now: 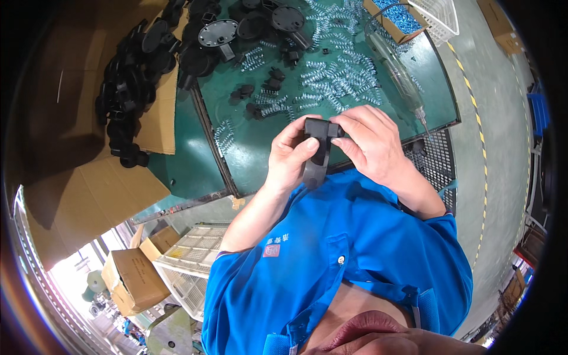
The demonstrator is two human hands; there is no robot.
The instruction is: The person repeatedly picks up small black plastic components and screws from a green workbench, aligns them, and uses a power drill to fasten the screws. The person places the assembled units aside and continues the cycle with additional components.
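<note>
In front of my chest, at the table's near edge, my left hand [290,152] grips a black plastic part [318,151]. Its thumb lies across the face of the part, which has a blocky top and a rounded, paddle-like lower end. My right hand [370,139] pinches a small black knob-like piece [336,131] at the right side of the block, thumb below and fingers above. Whether that piece is separate or joined to the part, I cannot tell. Beyond my hands, many loose metal springs [340,80] lie on the green table [236,142], with a few small black pieces [276,77] among them.
Black round-headed parts [218,34] pile up at the far left, some spilling over an open cardboard box [83,183]. A clear-bodied power screwdriver [399,77] rests at the right. Behind it stands a box of blue screws [397,25]. A white crate [192,266] sits lower left.
</note>
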